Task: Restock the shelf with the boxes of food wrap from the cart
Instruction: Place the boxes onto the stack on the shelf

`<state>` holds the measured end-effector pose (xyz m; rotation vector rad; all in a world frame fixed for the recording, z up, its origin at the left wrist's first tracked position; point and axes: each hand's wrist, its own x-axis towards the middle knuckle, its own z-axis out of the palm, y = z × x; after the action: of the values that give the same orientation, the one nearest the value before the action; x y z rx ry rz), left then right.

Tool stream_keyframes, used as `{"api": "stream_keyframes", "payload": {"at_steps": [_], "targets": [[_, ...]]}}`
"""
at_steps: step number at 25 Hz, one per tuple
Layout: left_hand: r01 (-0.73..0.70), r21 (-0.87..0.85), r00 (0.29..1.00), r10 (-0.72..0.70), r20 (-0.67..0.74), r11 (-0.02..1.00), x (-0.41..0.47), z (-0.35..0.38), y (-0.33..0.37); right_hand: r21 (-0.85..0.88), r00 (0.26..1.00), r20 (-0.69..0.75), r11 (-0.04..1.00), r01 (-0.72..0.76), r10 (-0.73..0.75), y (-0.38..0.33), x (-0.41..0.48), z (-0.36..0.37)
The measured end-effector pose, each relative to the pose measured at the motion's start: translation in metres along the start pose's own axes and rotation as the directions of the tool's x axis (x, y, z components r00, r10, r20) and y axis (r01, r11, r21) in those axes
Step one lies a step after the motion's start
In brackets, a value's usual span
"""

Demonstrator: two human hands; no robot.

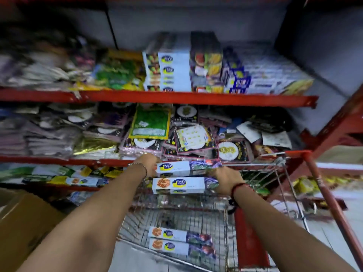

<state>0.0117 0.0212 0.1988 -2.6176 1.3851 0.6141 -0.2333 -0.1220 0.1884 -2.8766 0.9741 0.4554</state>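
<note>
I hold a stack of long white food wrap boxes point(179, 176) level above the wire cart point(261, 173). My left hand point(148, 163) grips the stack's left end and my right hand point(225, 180) grips its right end. Two more food wrap boxes point(180, 242) lie side by side on the cart's wire floor below. On the upper shelf point(157, 97), stacked boxes of the same wrap point(172, 73) stand end-on, next to darker boxes point(206, 61) and blue-edged ones point(255, 75).
The middle shelf point(59, 159) is crowded with packs of paper plates and foil bags point(149, 124). A brown cardboard box point(23, 228) sits at my lower left. The cart's red handle point(330, 197) runs down the right. A red shelf upright point(337, 122) stands at right.
</note>
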Motion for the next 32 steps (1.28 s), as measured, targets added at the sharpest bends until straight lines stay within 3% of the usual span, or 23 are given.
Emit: {"api": "stream_keyframes", "payload": {"at_steps": [6,11,19,24,32], "targets": [[-0.027,0.139,0.996,0.038,-0.082,0.990,-0.027,-0.084,-0.016,0.003,0.997,-0.062,0.999,0.044,-0.044,0.003,-0.002,-0.087],[-0.061,0.151,0.979,0.089,-0.185,0.987,-0.027,-0.177,-0.031,0.021,0.992,-0.120,0.999,0.046,-0.043,0.006,0.009,-0.167],[-0.086,0.237,0.926,0.165,-0.338,0.968,0.034,-0.299,-0.034,0.035,0.978,-0.206,0.999,-0.012,0.019,0.020,0.047,-0.263],[-0.110,0.269,0.914,0.204,-0.352,0.957,0.102,-0.320,-0.021,0.063,0.984,-0.164,0.997,-0.055,0.065,0.026,0.081,-0.269],[-0.214,0.182,0.882,0.270,-0.388,0.960,0.169,-0.297,-0.038,0.083,0.985,-0.151,0.994,-0.071,0.083,0.033,0.114,-0.260]]}}
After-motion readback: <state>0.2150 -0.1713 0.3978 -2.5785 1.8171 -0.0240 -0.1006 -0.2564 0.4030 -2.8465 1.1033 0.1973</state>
